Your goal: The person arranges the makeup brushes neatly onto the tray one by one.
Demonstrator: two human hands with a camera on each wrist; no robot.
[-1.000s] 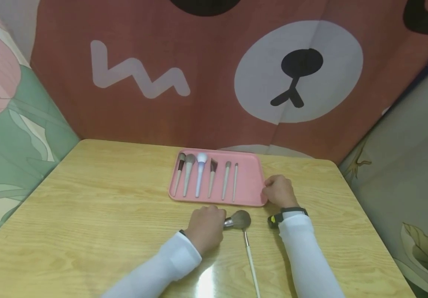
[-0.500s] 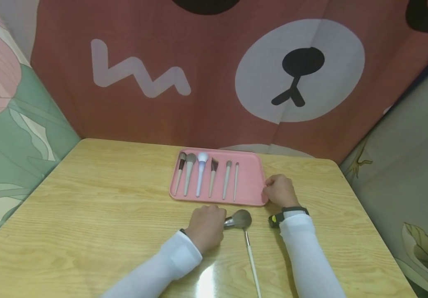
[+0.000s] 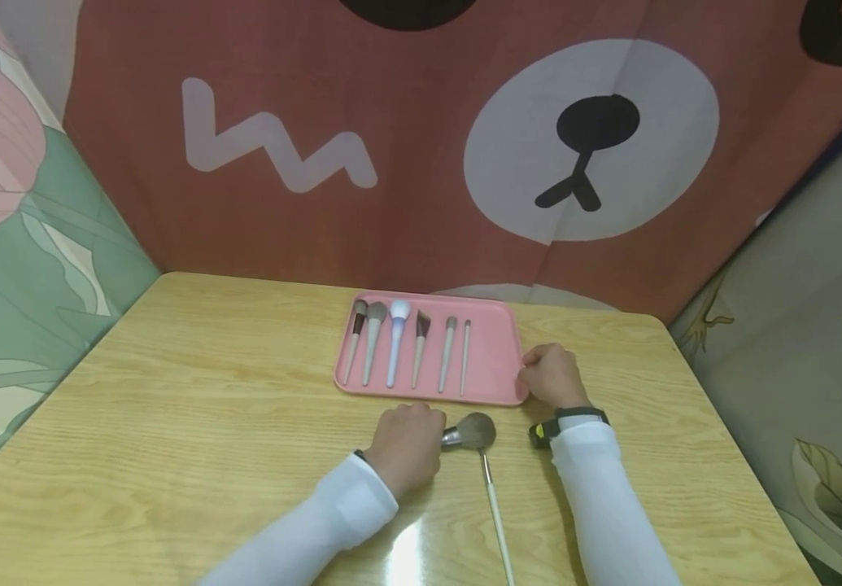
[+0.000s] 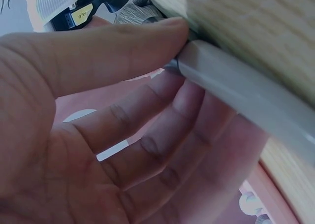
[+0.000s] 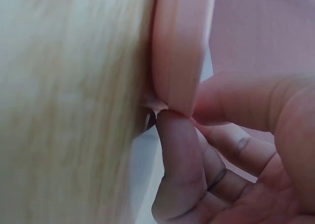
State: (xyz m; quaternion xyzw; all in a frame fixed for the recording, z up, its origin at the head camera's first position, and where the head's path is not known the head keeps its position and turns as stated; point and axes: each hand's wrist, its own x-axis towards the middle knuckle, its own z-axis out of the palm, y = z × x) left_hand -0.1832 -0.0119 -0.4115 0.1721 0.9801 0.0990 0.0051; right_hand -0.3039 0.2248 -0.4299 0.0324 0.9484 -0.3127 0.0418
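A large makeup brush point(image 3: 476, 431) with a fluffy grey-brown head lies low over the table, its head pointing right. My left hand point(image 3: 407, 448) pinches it; in the left wrist view the thumb and fingertips meet at the metal collar, beside the pale handle point(image 4: 236, 81). At the right side of a pink tray point(image 3: 495, 350), my right hand point(image 3: 552, 376) grips the rim. The right wrist view has thumb and fingers on either side of the tray's edge point(image 5: 182, 47). Several makeup brushes point(image 3: 395, 346) lie in a row on the tray, heads away from me.
A thin brush point(image 3: 495, 517) with a pale handle lies on the wooden table point(image 3: 172, 423), its tip near the large brush's head. Behind the table hangs a printed cloth point(image 3: 421, 236), and patterned cloth flanks both sides.
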